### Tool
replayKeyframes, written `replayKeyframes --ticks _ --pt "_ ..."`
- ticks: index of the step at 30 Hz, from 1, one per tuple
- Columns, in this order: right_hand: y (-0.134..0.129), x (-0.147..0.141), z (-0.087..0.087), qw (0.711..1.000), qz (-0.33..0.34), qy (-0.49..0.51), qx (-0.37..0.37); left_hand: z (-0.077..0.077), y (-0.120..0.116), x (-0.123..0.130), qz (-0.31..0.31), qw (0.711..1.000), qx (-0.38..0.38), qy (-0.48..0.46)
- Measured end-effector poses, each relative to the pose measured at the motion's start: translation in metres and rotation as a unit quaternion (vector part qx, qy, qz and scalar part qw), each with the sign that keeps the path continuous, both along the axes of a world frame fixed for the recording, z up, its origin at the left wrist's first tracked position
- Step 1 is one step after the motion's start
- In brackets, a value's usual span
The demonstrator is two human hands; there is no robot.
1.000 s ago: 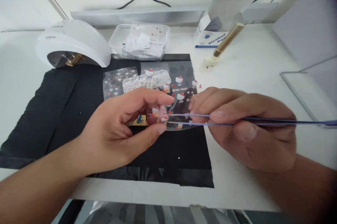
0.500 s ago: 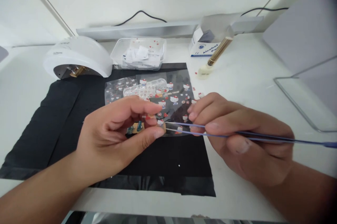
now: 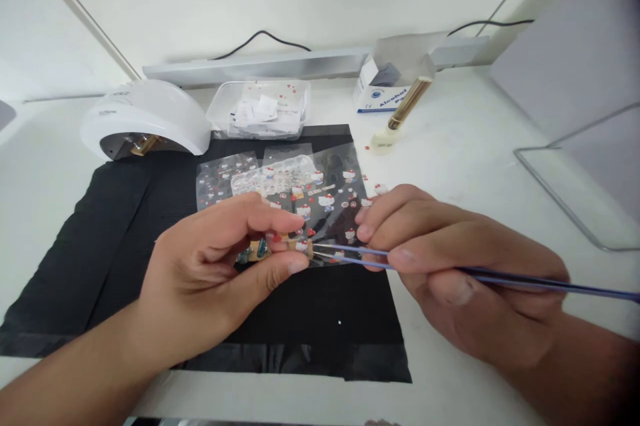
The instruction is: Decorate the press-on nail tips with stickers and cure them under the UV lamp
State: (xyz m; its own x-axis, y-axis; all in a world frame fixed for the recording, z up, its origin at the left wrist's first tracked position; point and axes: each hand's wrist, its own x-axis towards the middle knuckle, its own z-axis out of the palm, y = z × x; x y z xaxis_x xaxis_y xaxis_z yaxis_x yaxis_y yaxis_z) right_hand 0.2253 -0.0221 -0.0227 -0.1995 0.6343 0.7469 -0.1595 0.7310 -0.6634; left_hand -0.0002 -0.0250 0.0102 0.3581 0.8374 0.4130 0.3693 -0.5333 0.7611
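My left hand [image 3: 210, 273] pinches a small wooden piece [image 3: 257, 247] that carries teal glossy parts, held between thumb and fingers above the black mat. My right hand [image 3: 450, 266] grips blue tweezers [image 3: 365, 257], whose two tips stand slightly apart at the end of the wooden piece, close to my left fingertips. Whether the tips touch it, I cannot tell. Behind the hands lie clear sheets [image 3: 335, 166] printed with small cat figures in red and blue. A clear embossed sheet [image 3: 245, 179] lies on top of them.
A white domed device [image 3: 150, 106] stands at the back left. Near it is a clear plastic box [image 3: 265, 129] of white packets. An alcohol pad box [image 3: 380, 96] and a gold-capped bottle [image 3: 385, 139] stand back right. The black mat [image 3: 320, 333] covers the middle.
The view has shifted slightly, so the scene sits a little lower and further left. Both hands keep their holds, with the tweezer tips still beside my left fingertips.
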Motion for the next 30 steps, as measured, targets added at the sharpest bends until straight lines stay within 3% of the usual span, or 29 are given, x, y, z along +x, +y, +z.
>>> replayKeyframes --ticks 19,30 --pt "-0.0014 -0.0018 0.0018 1.0 0.006 0.001 -0.015 0.0009 0.001 -0.0012 0.009 0.999 -0.012 0.034" --pt "-0.0027 -0.0014 -0.0028 0.999 -0.036 0.005 -0.002 -0.0035 0.0018 0.0045 -0.025 0.989 -0.103 -0.104"
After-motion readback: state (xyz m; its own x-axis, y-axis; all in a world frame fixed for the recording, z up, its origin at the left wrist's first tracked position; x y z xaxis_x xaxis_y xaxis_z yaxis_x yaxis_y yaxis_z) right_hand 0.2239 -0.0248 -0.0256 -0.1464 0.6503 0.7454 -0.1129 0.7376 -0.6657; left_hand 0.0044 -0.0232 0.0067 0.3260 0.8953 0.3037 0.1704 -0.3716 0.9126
